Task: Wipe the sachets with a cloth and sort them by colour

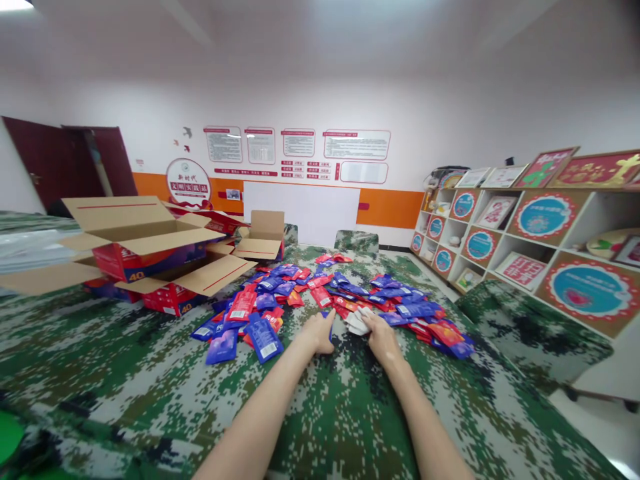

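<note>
My left hand [318, 332] is closed around a small blue packet [327, 315], and most of it is hidden behind the fingers. Just to the right, my right hand [383, 339] grips a crumpled white piece [357, 323] that looks like cloth or paper. Beyond both hands lies a loose heap of red and blue packets on the table. A blue packet [264, 339] with a white label lies flat left of my left hand. At the right end of the heap is a red-orange packet [447, 332].
A camouflage cloth [345, 413] covers the table. Open cardboard boxes [150, 257] are stacked at the left, with a smaller open box [260, 233] behind. White shelves [533, 250] with framed pictures stand along the right. Camouflage-covered chairs [357, 240] are at the far edge.
</note>
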`<state>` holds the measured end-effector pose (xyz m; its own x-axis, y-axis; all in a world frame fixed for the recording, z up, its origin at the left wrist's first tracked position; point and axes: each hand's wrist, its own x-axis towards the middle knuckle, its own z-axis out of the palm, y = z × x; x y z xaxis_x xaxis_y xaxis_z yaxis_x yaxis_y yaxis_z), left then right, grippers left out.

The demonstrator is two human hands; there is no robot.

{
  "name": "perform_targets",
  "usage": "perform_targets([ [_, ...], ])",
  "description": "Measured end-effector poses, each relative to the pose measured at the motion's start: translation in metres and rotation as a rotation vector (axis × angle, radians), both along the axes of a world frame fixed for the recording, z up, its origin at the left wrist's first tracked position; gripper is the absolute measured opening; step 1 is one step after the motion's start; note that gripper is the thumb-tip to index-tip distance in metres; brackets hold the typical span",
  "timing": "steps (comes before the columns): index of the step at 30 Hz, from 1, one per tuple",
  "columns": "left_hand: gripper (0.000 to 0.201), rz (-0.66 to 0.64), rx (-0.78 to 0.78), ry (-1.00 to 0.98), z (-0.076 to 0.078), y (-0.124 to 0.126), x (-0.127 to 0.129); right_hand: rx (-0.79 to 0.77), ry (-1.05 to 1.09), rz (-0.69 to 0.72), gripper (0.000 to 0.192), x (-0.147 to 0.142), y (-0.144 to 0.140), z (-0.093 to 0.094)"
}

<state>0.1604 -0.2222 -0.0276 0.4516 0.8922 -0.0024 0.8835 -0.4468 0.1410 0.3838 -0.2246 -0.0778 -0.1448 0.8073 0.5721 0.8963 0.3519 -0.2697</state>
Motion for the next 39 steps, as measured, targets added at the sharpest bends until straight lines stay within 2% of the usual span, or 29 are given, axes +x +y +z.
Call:
perform_targets([
  [3, 0.097, -0.003, 0.014, -0.108, -0.001, 0.008, -0.015, -0.012, 0.049, 0.024, 0.06, 0.0, -0.001, 0.001],
  [6, 0.07, 0.047, 0.028, -0.355, -0.006, 0.015, -0.031, -0.03, 0.085, 0.059, 0.06, 0.0, -0.002, 0.003],
  [9, 0.047, 0.076, 0.028, -0.465, -0.014, 0.018, -0.037, -0.029, 0.088, 0.058, 0.06, 0.0, -0.004, 0.004],
  [16, 0.042, 0.087, -0.011, -0.472, -0.035, 0.011, -0.018, 0.012, 0.11, 0.053, 0.059, -0.001, -0.005, -0.002],
  [21, 0.043, 0.14, 0.061, -0.401, -0.032, 0.003, -0.023, 0.017, 0.122, 0.057, 0.058, 0.002, -0.007, 0.006],
  [23, 0.047, 0.051, 0.126, -0.36, -0.028, -0.004, -0.031, 0.056, 0.144, 0.073, 0.059, -0.001, -0.009, 0.019],
  [26, 0.05, -0.264, 0.154, -0.279, -0.024, -0.018, -0.044, 0.117, 0.187, 0.137, 0.061, -0.023, -0.016, 0.042],
  [28, 0.05, -0.41, 0.113, -0.244, -0.023, -0.026, -0.051, 0.086, 0.181, 0.23, 0.062, -0.049, -0.022, 0.052],
  [30, 0.05, -0.455, 0.084, -0.234, -0.023, -0.031, -0.056, 0.003, 0.153, 0.327, 0.056, -0.077, -0.028, 0.053],
  [33, 0.053, -0.469, 0.076, -0.241, -0.026, -0.032, -0.061, -0.103, 0.109, 0.402, 0.046, -0.107, -0.034, 0.041],
  [36, 0.05, -0.486, 0.036, -0.222, -0.03, -0.027, -0.066, -0.12, 0.084, 0.416, 0.044, -0.116, -0.031, 0.026],
  [39, 0.053, -0.495, 0.006, -0.224, -0.033, -0.021, -0.07, -0.114, 0.065, 0.413, 0.042, -0.114, -0.014, 0.018],
])
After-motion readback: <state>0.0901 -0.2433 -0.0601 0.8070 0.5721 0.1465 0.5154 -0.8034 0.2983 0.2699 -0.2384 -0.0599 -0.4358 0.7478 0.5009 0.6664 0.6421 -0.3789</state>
